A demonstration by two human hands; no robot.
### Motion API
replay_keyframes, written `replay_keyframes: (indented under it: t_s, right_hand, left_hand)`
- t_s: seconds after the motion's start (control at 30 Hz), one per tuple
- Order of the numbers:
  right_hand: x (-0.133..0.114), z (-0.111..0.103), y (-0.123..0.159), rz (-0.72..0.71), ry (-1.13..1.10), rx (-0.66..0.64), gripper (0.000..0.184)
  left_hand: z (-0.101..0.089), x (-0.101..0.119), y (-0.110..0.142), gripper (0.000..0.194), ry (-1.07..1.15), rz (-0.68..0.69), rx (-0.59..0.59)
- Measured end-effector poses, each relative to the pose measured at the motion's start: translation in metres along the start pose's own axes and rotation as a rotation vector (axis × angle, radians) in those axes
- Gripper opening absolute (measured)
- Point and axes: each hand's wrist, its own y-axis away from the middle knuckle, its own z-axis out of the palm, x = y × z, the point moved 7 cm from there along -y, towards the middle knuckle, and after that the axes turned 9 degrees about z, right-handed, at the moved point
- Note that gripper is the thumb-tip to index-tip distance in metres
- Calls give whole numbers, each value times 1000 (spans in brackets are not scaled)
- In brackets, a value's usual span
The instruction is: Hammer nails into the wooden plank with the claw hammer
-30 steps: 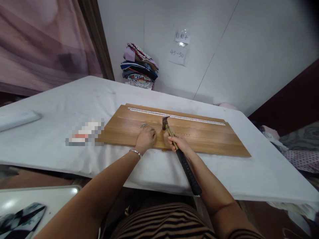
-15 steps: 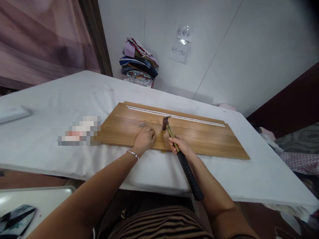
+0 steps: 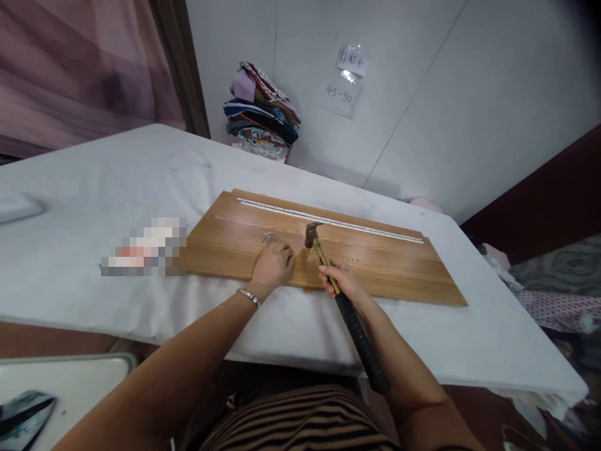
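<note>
My right hand (image 3: pixel 345 279) grips a claw hammer (image 3: pixel 350 319) by the yellowish upper part of its handle. The black rubber grip sticks out below my hand, and the rusty head is just above a brown wooden board (image 3: pixel 399 266). My left hand (image 3: pixel 275 263) rests on the board left of the hammer head, its fingers loosely bent and slightly apart. Nothing shows in it, though its underside is hidden. Just beyond those fingers lies a small pile of nails (image 3: pixel 269 237). A row of small dark nail marks (image 3: pixel 350 259) runs along the board right of the hammer.
Two white measuring strips (image 3: pixel 328 220) run along the board's far side. Under the board is a table with a white cloth (image 3: pixel 154 181). A stack of folded clothes (image 3: pixel 263 113) stands by the wall. A blurred-out item (image 3: pixel 145 247) lies left of the board.
The view has shifted slightly. The hammer stays over nearly the same spot on the board, its handle end a little lower in view. My left hand keeps its place.
</note>
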Motion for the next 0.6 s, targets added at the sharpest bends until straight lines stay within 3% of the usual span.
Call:
replay_keyframes:
  t_s: [0.6]
  right_hand:
    - [4,-3,2,44,-15,48,35]
  left_hand:
    - [-3,3,-1,28,66,-22,11]
